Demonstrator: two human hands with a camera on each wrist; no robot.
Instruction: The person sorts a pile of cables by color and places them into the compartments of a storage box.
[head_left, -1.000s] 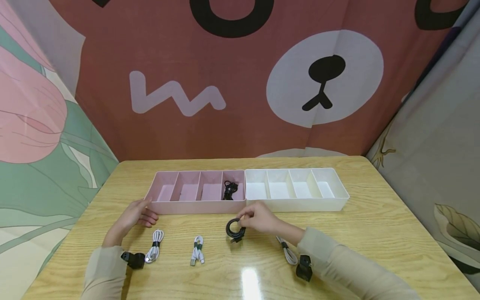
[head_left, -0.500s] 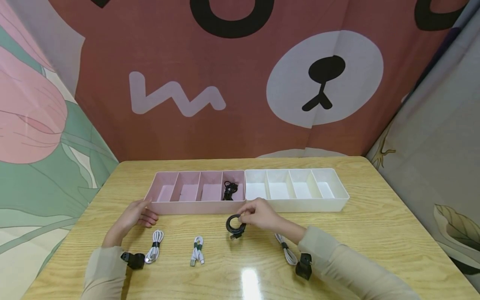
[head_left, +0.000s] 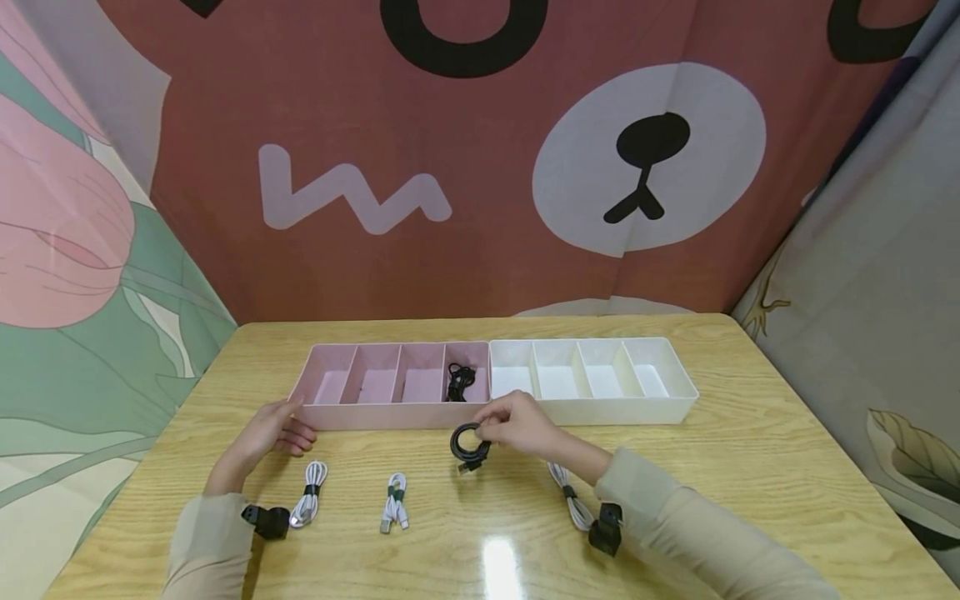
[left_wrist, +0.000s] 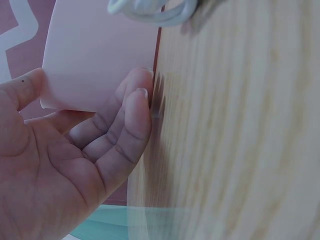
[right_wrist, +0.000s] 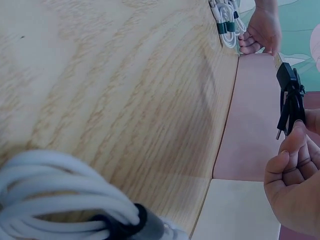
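My right hand [head_left: 517, 425] pinches a coiled black charging cable [head_left: 470, 457] between thumb and fingertips, lifted just in front of the pink divided box [head_left: 390, 415]. In the right wrist view the black cable [right_wrist: 289, 102] hangs at the fingertips, its dark plug uppermost and a thin metal tip below. My left hand [head_left: 273, 432] rests against the box's left front corner. Seen from the left wrist, its thumb touches the pink box's edge [left_wrist: 95, 55] and its fingers bend loosely near the front wall. Another bundled black cable [head_left: 460, 382] lies in the pink box's rightmost compartment.
A white divided box [head_left: 607, 410] adjoins the pink one on its right. Bundled white cables lie on the wooden table [head_left: 420, 571]: one by the left wrist [head_left: 309, 493], one in the middle [head_left: 394, 502], one beneath the right forearm [head_left: 572, 497]. A printed cloth [head_left: 360, 275] hangs behind.
My right hand has risen slightly and moved a little toward the pink box, carrying the black cable with it. My left hand has stayed at the box's corner.
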